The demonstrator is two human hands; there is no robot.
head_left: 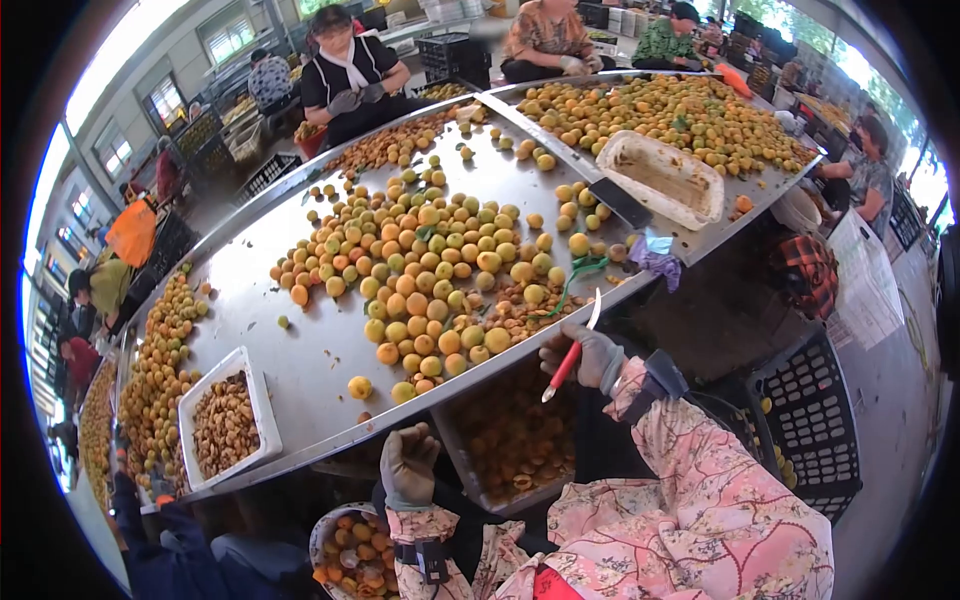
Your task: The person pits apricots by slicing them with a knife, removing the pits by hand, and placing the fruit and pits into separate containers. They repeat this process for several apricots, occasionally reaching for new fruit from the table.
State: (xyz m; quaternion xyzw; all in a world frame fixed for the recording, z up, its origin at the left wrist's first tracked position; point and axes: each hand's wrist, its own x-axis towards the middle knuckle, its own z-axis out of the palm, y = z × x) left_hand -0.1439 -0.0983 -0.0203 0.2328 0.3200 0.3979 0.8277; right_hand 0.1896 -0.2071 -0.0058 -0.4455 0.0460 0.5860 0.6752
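Note:
My right hand (pixel 590 360), in a grey glove, grips a knife (pixel 568 368) by its red handle, its curved blade pointing up at the table's front edge. My left hand (pixel 408 466), also gloved, hovers below that edge with fingers loosely curled and nothing visible in them. Between my hands, lower down, a crate (pixel 485 485) holds cut apricots. A pile of whole apricots (pixel 430 260) lies on the metal table (pixel 245 285) ahead of me. Left of my lap stands a bucket (pixel 318 545) of apricot halves.
A white tray (pixel 270 425) of apricot pits sits at the table's left. A white basin (pixel 715 205) and a purple cloth (pixel 655 262) lie to the right. A black crate (pixel 815 410) stands on the floor at right. Several people sit around the table; one sleeve (pixel 140 520) is close by on my left.

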